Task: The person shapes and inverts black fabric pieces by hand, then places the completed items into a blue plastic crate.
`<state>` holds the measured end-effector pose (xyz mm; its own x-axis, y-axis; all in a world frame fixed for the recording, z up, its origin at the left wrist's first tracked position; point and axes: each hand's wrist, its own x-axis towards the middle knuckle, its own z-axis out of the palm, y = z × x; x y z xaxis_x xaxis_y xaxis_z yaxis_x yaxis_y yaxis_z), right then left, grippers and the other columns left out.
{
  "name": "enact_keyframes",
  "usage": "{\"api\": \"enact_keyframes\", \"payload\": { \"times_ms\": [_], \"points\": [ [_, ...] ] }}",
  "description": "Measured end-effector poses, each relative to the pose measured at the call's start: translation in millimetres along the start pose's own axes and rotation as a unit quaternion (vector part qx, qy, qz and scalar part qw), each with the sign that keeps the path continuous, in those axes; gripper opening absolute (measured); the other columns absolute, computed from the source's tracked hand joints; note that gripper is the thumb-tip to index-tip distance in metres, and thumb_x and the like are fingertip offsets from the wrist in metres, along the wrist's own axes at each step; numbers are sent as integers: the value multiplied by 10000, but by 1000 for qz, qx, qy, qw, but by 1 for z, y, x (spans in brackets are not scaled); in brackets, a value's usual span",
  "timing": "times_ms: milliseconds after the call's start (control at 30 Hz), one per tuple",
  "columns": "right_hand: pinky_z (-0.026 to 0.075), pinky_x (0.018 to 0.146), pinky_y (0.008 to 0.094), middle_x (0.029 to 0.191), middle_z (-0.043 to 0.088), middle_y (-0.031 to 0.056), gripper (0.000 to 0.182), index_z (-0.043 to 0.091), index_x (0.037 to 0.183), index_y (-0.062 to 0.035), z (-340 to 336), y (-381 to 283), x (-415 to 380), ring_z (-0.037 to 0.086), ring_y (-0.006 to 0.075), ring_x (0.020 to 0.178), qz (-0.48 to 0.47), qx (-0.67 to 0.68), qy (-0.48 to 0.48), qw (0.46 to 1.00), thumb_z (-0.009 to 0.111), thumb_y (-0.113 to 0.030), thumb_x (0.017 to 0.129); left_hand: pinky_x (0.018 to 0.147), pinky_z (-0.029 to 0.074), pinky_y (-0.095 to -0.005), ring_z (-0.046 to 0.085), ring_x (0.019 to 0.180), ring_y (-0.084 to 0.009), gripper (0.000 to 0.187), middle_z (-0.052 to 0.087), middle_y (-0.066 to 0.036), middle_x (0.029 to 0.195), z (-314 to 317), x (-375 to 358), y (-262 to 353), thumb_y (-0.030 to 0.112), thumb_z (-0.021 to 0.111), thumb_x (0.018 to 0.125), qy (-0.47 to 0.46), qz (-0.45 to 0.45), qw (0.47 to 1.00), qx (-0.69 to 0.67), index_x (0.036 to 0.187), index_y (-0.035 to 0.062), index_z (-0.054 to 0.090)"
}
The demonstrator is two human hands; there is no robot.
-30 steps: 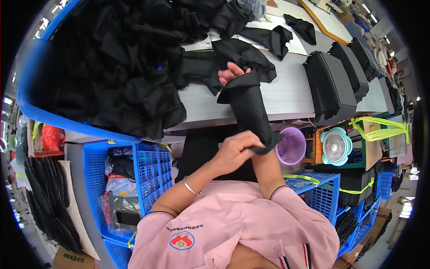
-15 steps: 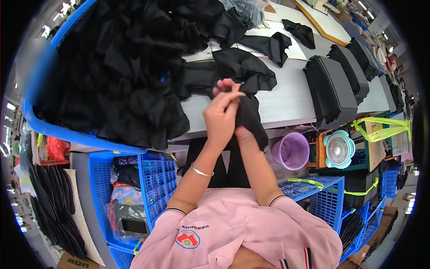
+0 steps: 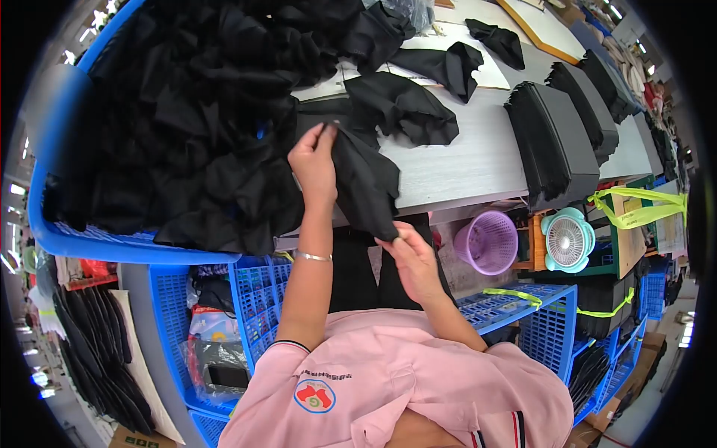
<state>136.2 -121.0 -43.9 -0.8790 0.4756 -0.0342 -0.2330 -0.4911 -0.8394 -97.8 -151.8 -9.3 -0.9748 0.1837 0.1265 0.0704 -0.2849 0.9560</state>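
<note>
A piece of black fabric hangs stretched at a slant between my two hands. My left hand pinches its upper end near the edge of the heap, a bracelet on that wrist. Lower down and nearer my body, my right hand grips the bottom corner between thumb and fingers. Just beyond the held piece, a crumpled black cloth lies on the white table. To the left, a large heap of black fabric fills a blue basket.
Stacks of flat black pieces stand at the table's right. More black cloths lie farther back. Below the table edge are a purple basket and a small teal fan. Blue crates flank my lap.
My hands have moved apart, the left up and leftward, the right downward. The black fabric, bunched between them before, is now drawn out lengthwise.
</note>
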Motion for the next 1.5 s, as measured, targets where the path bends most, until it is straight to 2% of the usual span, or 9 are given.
{"api": "enact_keyframes", "payload": {
  "times_ms": [200, 333, 533, 700, 833, 1000, 1167, 1267, 1500],
  "points": [
    [373, 1074, 425, 1393, 410, 205, 642, 323, 1422, 9, -13, -24, 1, 496, 294, 1231, -213, -390, 176, 878, 654, -120, 887, 724, 498, -246, 646, 794, -101, 138, 723, -74, 875, 23, -84, 12, 17, 735, 808, -177, 43, 973, 144, 939, -25, 729],
    [385, 1017, 437, 1273, 535, 204, 596, 521, 1306, -13, -1, -45, 35, 501, 375, 1185, -238, -569, 202, 761, 704, -13, 739, 656, 499, -270, 658, 730, -157, 163, 699, -92, 823, 34, -108, 42, 18, 738, 765, -294, 73, 936, 181, 924, -13, 719],
    [430, 872, 280, 1014, 669, 28, 161, 679, 887, -60, -23, -50, 35, 601, 177, 984, -82, -384, 51, 918, 786, -112, 779, 622, 453, -229, 591, 690, -80, 141, 660, -19, 748, 2, -84, 44, 13, 784, 747, -309, 90, 926, 198, 879, 1, 734],
    [380, 829, 216, 899, 608, -62, 166, 600, 817, -82, -24, -43, 38, 545, 69, 903, 108, 135, 65, 983, 744, -144, 869, 614, 432, -204, 543, 670, -44, 142, 609, 17, 714, -25, -67, 39, 127, 729, 868, -220, -7, 972, 86, 878, -14, 717],
    [429, 694, 257, 801, 570, 0, 164, 550, 836, -45, 2, -57, 53, 549, 108, 747, -133, -95, 131, 978, 677, -105, 920, 646, 463, -228, 568, 699, -71, 271, 649, -5, 829, -26, -83, 25, 260, 556, 997, -165, -273, 947, -40, 1009, 23, 687],
    [452, 611, 286, 834, 584, 104, 156, 509, 885, -14, -6, -64, 68, 551, 169, 679, -416, -512, 76, 747, 584, -110, 982, 807, 562, -281, 675, 893, -122, 325, 696, -38, 1021, -29, -120, 19, 319, 658, 941, -308, -448, 810, -219, 1068, 20, 668],
    [456, 639, 289, 782, 558, 94, 143, 519, 884, -8, -18, -29, 77, 529, 178, 656, -281, -402, 20, 871, 609, -87, 962, 850, 555, -283, 670, 942, -137, 380, 685, -52, 1089, -42, -134, -9, 276, 762, 867, -371, -560, 661, -333, 1106, -2, 663],
    [446, 648, 274, 751, 533, 80, 171, 521, 872, -14, -14, -6, 72, 498, 139, 673, -197, -345, -35, 917, 612, -117, 972, 850, 543, -303, 658, 958, -149, 331, 677, -102, 1121, -44, -147, -17, 119, 697, 883, -637, -120, 756, -88, 1161, -51, 638],
    [345, 466, 202, 756, 530, 5, 211, 500, 833, -76, 14, 37, 59, 427, 36, 550, 62, -91, -79, 991, 590, -175, 997, 887, 502, -275, 618, 1018, -160, 295, 659, -91, 1151, -28, -151, -35, 51, 665, 894, -528, -463, 588, -400, 1175, -35, 639]
  ]
}}
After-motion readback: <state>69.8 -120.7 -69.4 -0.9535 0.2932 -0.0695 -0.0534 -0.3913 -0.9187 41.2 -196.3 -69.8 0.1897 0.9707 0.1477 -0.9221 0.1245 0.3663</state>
